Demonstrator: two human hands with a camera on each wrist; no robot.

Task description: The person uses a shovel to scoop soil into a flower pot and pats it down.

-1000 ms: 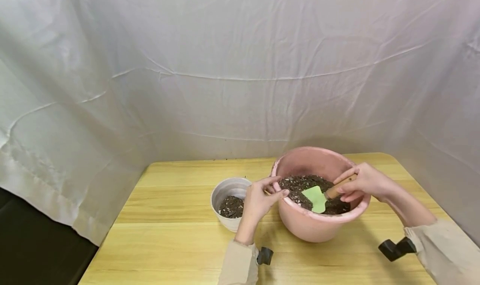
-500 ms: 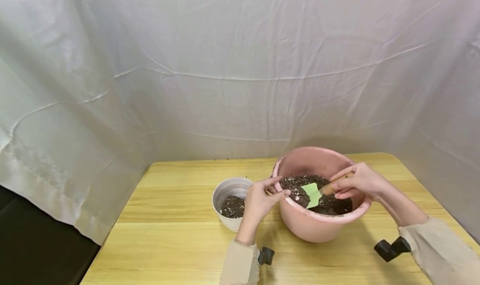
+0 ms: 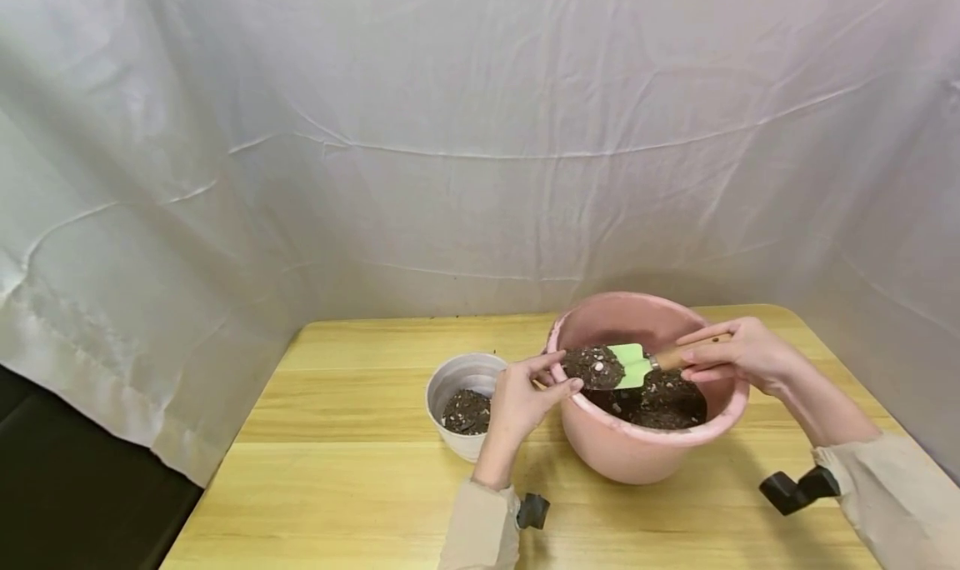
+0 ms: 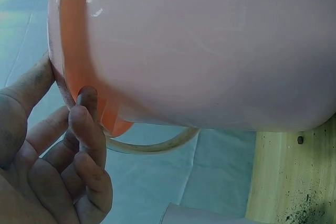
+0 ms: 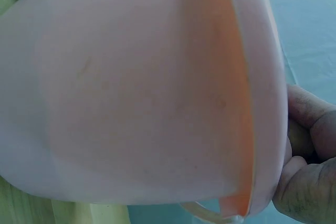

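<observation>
The head view is evenly and softly lit, sharp throughout, with faint shadows under the pink basin (image 3: 645, 449) on the table (image 3: 360, 470) and slight bending at the edges. Both wrist views sit so close to the basin that it is blurred, washed out and tinted, with a small glare spot on its wall in the left wrist view.

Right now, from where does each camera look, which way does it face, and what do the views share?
Head: above, facing forward and down at the table; both hands, sleeves, trowel show.
Left wrist: low beside the pink basin, facing its outer wall; left hand at the rim.
Right wrist: low, facing the basin's wall; right hand fingers show.
All share the basin.
</observation>
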